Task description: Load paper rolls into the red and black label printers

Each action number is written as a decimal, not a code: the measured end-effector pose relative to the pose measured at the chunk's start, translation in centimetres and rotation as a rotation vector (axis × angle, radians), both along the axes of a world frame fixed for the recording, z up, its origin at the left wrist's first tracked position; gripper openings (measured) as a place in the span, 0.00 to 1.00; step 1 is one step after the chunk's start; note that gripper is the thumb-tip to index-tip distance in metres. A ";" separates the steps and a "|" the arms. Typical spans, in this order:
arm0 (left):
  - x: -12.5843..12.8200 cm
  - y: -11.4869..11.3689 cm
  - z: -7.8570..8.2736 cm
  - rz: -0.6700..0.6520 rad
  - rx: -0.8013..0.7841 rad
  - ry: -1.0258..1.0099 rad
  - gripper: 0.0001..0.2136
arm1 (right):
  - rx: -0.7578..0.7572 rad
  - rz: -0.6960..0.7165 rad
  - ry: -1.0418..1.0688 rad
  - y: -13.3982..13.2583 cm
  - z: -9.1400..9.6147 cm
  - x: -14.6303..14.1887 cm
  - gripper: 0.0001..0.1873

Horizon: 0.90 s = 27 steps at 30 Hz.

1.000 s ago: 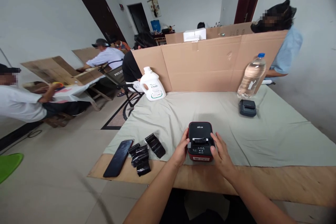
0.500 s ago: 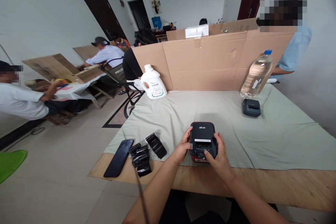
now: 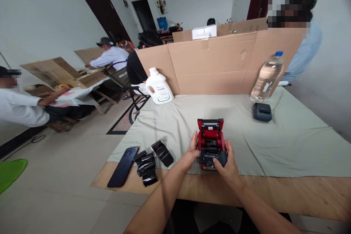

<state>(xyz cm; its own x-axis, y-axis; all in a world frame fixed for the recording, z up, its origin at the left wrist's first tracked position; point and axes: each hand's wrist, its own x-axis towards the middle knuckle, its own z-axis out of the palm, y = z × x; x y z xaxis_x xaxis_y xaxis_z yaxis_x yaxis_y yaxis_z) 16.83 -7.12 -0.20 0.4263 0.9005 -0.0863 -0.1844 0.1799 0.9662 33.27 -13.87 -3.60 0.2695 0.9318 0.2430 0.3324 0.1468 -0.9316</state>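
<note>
A small black and red label printer stands near the table's front edge with its lid flipped up, showing a red inside and a dark roll. My left hand grips the printer's left side, fingers wrapped against it. My right hand holds the front right corner, thumb over the black front panel. Several black-wrapped rolls lie to the left of the printer, with a dark phone beside them.
A grey cloth covers the wooden table. A second small dark printer, a water bottle and a white jug stand by the cardboard wall. Other people sit at the left and behind the wall.
The printer's lid was closed a second ago and now stands open, red inside showing. My right hand slid from the printer's side onto its front panel. My left hand stayed on the left side.
</note>
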 end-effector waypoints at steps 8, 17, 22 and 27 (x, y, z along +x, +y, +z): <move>-0.5 0.0 1.7 0.060 0.034 0.192 0.39 | -0.068 0.069 0.005 -0.7 -1.6 5.6 0.27; 3.0 2.0 5.2 0.009 0.607 0.864 0.12 | -0.016 -0.011 -0.323 -1.2 -3.6 8.2 0.19; 5.7 3.7 3.9 -0.084 0.614 1.034 0.08 | -0.027 -0.004 -0.341 -1.1 -3.2 8.0 0.19; 6.1 4.3 3.5 -0.088 0.632 1.080 0.09 | -0.024 0.014 -0.369 -1.1 -3.4 8.1 0.18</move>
